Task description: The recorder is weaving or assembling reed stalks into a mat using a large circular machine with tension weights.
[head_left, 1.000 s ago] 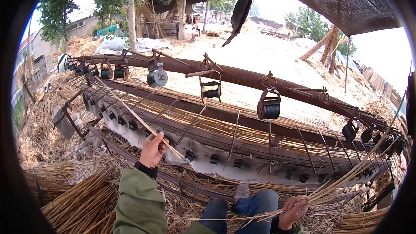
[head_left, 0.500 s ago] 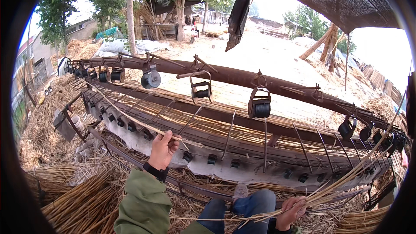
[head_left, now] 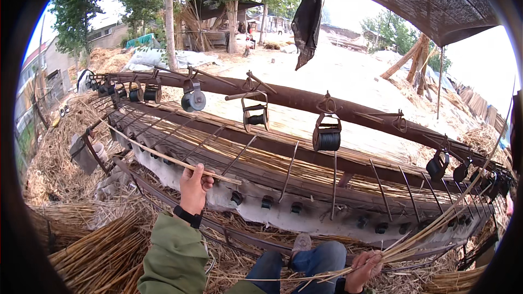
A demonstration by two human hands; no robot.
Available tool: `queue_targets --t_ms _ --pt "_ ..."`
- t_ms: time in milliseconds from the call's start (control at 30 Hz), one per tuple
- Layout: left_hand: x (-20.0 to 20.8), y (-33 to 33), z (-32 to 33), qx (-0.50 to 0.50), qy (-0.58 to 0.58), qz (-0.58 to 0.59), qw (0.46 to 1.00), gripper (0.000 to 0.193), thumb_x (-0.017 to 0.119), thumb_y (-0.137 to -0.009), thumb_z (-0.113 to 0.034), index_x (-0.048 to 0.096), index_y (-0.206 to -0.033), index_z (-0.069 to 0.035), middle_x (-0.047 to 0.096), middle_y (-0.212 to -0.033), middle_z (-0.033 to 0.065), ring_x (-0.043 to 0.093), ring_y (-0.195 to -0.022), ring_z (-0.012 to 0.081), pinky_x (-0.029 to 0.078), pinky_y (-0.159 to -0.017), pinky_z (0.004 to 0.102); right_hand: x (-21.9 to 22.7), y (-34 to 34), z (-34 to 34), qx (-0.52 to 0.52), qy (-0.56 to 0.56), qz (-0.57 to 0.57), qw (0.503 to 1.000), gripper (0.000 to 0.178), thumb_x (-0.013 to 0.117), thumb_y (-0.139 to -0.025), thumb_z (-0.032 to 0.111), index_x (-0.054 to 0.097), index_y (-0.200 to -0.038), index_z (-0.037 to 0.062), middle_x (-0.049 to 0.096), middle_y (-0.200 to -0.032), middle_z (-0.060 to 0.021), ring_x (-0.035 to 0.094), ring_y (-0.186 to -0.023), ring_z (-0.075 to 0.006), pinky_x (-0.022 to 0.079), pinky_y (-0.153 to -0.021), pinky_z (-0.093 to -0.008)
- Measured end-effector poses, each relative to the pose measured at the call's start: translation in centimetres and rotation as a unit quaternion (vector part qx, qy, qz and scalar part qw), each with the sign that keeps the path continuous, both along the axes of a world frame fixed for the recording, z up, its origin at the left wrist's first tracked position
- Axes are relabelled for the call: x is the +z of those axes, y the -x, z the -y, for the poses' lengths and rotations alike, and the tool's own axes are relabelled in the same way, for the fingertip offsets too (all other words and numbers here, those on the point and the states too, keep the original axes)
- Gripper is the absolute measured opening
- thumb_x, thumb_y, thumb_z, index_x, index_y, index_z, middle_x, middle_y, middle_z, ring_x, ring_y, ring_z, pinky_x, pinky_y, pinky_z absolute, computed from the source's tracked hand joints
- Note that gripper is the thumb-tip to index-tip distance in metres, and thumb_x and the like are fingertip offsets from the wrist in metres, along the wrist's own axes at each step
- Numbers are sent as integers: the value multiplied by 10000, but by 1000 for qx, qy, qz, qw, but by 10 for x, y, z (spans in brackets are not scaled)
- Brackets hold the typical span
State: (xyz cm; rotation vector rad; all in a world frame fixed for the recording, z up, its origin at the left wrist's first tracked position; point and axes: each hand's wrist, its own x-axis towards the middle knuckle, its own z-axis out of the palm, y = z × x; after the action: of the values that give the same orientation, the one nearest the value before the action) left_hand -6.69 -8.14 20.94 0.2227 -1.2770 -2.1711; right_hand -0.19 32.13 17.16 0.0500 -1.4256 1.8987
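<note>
Left hand is up at centre-left of the frame, fingers curled tight around a single long reed, pinching it near its right-hand end while the rest runs off toward the left of the frame across the front of the weaving frame. That stalk looks light and stiff but brittle, the kind that will snap if bent hard, so a grip close to the working end, as here, seems the sensible place to steer it. Down at the lower right, the right hand is closed around the butts of a loose bundle of reeds that fans up toward the right edge; these look just as light, dry and a bit slippery against each other, best held bunched near the base. Dark thread spools hang from the long wooden beam across the middle of the frame. Loose straw lies heaped in the lower left, and the person's knees in blue jeans sit at the bottom centre.
</note>
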Motion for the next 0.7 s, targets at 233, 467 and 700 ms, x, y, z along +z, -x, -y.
queue_targets --t_ms 233,467,700 --pt "12 8 52 70 12 29 997 199 569 -871 -235 467 -814 -74 572 -674 70 508 -478 85 401 -396 192 -2 13 3 20 -32 -1 999 409 420 -918 415 385 -668 93 303 -468 -2 280 -367 -81 251 -353 -231" --pt "14 46 88 108 18 85 990 233 592 -856 -254 464 -775 -78 536 -615 30 470 -453 78 384 -389 210 -4 19 11 10 -100 36 994 459 362 -929 449 344 -653 82 296 -485 -13 286 -391 -95 258 -385 -236" --pt "11 72 115 160 0 75 984 222 567 -852 -209 458 -790 -25 555 -580 70 462 -399 99 339 -338 235 2 26 28 4 -154 63 986 480 357 -923 476 326 -646 84 281 -475 -28 291 -385 -108 252 -380 -246"
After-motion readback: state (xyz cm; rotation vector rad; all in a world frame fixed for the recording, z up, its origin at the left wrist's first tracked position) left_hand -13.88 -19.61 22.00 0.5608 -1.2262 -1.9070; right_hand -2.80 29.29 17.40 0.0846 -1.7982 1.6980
